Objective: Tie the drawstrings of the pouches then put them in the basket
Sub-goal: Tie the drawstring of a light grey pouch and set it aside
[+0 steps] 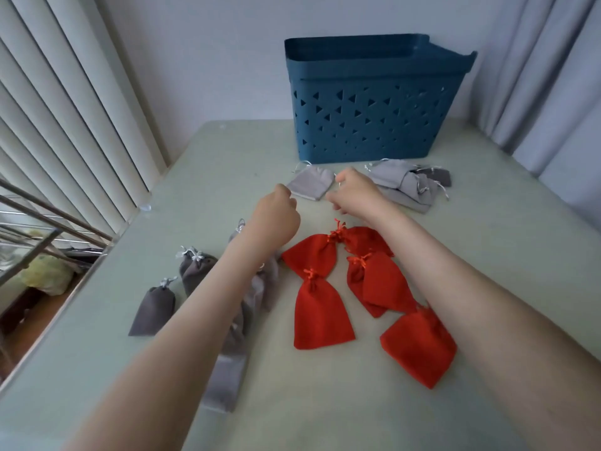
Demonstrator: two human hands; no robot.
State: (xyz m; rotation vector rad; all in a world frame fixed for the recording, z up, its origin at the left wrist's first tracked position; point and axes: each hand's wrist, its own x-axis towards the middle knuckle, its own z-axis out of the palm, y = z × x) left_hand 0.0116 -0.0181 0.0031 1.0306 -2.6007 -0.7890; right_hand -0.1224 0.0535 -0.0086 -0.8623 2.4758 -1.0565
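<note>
A light grey pouch (310, 186) lies flat in front of the blue basket (367, 102), its drawstring loose at the top. My left hand (276, 216) is curled at the pouch's near left corner. My right hand (353, 193) is curled at its right edge, where a bit of string shows. The fingertips of both hands are hidden behind the hands. Several red pouches (320, 307) with tied strings lie close to me. Dark grey tied pouches (153, 309) lie on the left under my left forearm.
A heap of grey pouches (406, 185) with loose strings sits right of my right hand, below the basket. The green table (487, 255) ends on the left at a metal rack (48, 229). Blinds stand on the left and curtains on the right.
</note>
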